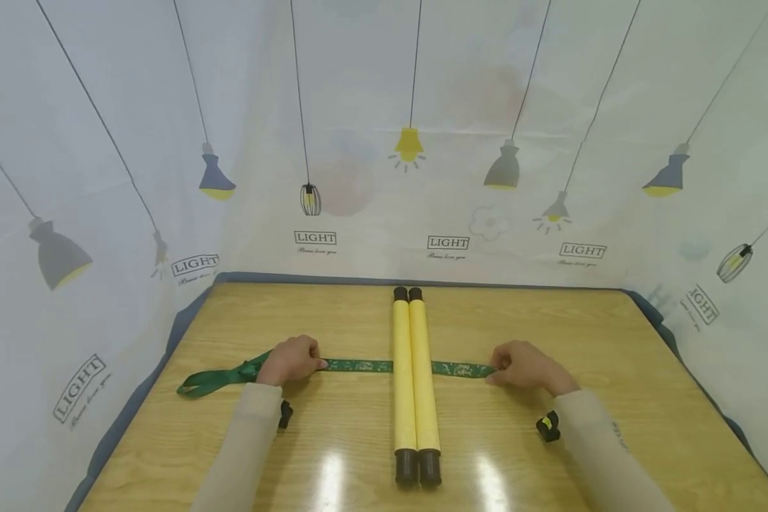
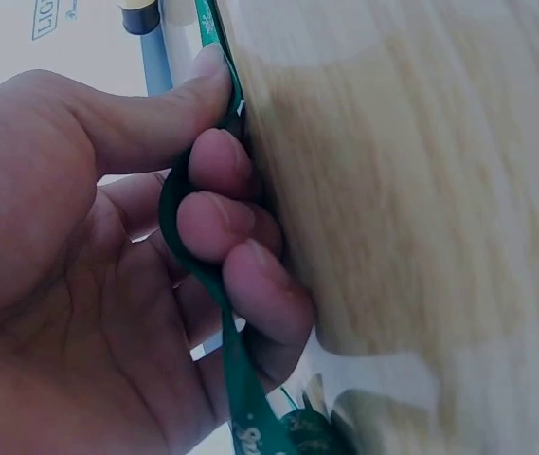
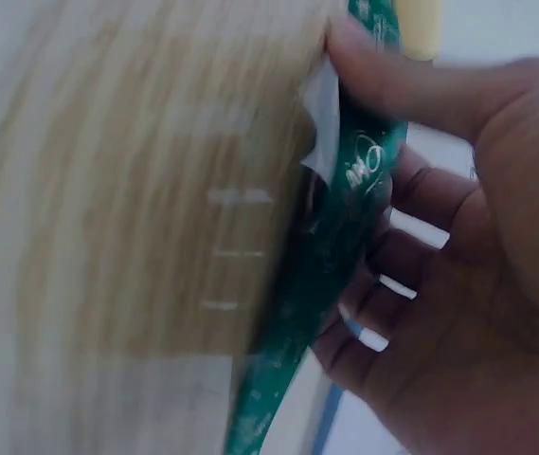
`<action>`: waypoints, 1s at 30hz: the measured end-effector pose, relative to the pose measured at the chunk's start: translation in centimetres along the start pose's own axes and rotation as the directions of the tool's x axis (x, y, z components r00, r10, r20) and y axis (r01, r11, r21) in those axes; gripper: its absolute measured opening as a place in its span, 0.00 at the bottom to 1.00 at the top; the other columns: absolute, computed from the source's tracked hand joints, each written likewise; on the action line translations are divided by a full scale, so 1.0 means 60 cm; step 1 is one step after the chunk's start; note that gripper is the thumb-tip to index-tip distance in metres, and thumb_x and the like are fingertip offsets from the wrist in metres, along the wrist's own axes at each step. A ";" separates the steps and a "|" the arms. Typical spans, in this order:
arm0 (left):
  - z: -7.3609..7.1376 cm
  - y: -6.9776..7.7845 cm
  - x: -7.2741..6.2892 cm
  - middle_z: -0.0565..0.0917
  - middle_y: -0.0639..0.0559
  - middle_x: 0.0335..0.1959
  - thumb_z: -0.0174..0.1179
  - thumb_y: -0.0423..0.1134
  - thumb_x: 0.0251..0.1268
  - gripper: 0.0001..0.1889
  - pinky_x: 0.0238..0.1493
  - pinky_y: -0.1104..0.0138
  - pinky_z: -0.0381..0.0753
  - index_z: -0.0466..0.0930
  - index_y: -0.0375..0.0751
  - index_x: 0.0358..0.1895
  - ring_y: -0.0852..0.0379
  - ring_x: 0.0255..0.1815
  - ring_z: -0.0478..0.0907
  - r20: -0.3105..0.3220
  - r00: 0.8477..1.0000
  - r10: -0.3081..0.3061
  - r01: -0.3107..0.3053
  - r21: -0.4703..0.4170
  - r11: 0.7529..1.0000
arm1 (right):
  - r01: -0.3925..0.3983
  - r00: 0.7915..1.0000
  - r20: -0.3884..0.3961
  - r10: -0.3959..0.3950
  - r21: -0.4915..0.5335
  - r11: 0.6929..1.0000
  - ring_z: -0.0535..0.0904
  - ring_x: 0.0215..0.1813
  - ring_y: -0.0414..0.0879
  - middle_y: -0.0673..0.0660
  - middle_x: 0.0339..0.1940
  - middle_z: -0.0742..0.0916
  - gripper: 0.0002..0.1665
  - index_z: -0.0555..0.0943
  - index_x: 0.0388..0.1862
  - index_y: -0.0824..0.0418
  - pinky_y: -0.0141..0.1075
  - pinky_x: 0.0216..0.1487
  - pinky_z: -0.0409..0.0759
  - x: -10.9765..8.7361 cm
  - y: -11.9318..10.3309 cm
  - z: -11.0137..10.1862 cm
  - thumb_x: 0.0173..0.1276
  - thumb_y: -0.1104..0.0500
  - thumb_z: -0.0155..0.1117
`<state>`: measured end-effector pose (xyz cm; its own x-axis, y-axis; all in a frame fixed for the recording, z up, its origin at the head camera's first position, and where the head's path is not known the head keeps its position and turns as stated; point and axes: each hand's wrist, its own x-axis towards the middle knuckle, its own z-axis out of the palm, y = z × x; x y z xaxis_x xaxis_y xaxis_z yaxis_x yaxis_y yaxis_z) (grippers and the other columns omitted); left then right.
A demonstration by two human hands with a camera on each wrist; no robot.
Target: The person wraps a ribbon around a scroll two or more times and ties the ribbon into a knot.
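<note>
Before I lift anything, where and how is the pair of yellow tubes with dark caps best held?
Probably around the middle of the pair of yellow tubes, from above: they lie flat, side by side, with long outer sides exposed. Grip on the near side of the green printed ribbon passing underneath.

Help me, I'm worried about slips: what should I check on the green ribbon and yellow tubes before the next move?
1. Left hand grips the green ribbon: ok.
2. Right hand grips the same ribbon on the other side of the tubes: ok.
3. Yellow tubes lie side by side: ok.
4. Ribbon passes beneath both tubes: ok, it shows on either side.
5. Ribbon's tail beyond the left hand laid out straight: not ok, it is looped.
6. Ribbon flat under the tubes: cannot tell, hidden.
</note>
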<state>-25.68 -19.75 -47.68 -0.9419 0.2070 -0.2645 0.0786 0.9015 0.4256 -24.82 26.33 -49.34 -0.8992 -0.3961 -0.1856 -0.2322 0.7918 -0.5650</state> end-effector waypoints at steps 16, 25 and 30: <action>-0.001 -0.015 -0.007 0.79 0.51 0.28 0.61 0.49 0.75 0.12 0.31 0.63 0.68 0.80 0.45 0.36 0.55 0.27 0.71 0.012 0.998 0.055 -0.054 -0.028 0.998 | -0.050 0.996 -0.072 0.059 0.120 0.991 0.65 0.24 0.42 0.47 0.18 0.71 0.25 0.78 0.25 0.56 0.35 0.29 0.65 -0.019 0.020 -0.022 0.71 0.39 0.67; -0.003 -0.027 -0.005 0.77 0.52 0.26 0.66 0.48 0.71 0.13 0.31 0.64 0.67 0.80 0.45 0.31 0.56 0.26 0.69 0.010 0.995 0.096 -0.094 -0.099 0.991 | -0.105 0.981 -0.149 0.120 0.106 0.989 0.69 0.29 0.45 0.50 0.24 0.77 0.24 0.81 0.27 0.55 0.38 0.32 0.67 -0.030 0.029 -0.032 0.70 0.37 0.67; -0.006 -0.026 -0.011 0.80 0.53 0.30 0.67 0.44 0.70 0.09 0.34 0.64 0.70 0.83 0.46 0.33 0.57 0.30 0.72 0.040 0.994 0.106 -0.101 -0.112 0.989 | -0.132 0.974 -0.171 0.149 0.109 0.985 0.69 0.28 0.46 0.51 0.25 0.79 0.25 0.81 0.28 0.57 0.38 0.29 0.68 -0.040 0.033 -0.039 0.71 0.37 0.67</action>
<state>-25.31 -21.46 -47.85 -0.9144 0.3168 -0.2519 0.1366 0.8275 0.5446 -23.99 29.94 -48.11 -0.9739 -0.1879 -0.1274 -0.0699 0.7819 -0.6194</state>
